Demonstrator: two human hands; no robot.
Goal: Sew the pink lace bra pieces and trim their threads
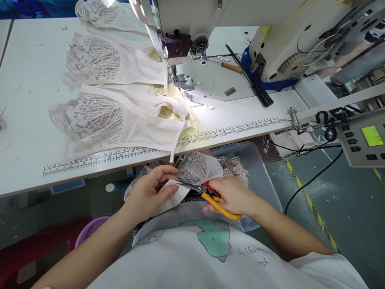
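Note:
In front of my body, my left hand [156, 186] pinches the edge of a white lace bra piece [194, 168] that hangs below the table edge. My right hand [230, 194] is closed round scissors [221, 206] with yellow and red handles. Their blades point left and meet the white fabric right beside my left fingertips. How far the blades are apart is too small to tell. On the table to the left lie more white lace bra pieces [99, 120], chained towards the sewing machine needle area [177, 80].
A sewing machine [192, 16] stands over the white table [27, 132], which has a printed ruler [240, 127] along its edge. Black tweezers [249, 76] and a wooden-handled tool [231, 67] lie at right. Below is a plastic bin [264, 176]; a control panel [361, 140] is far right.

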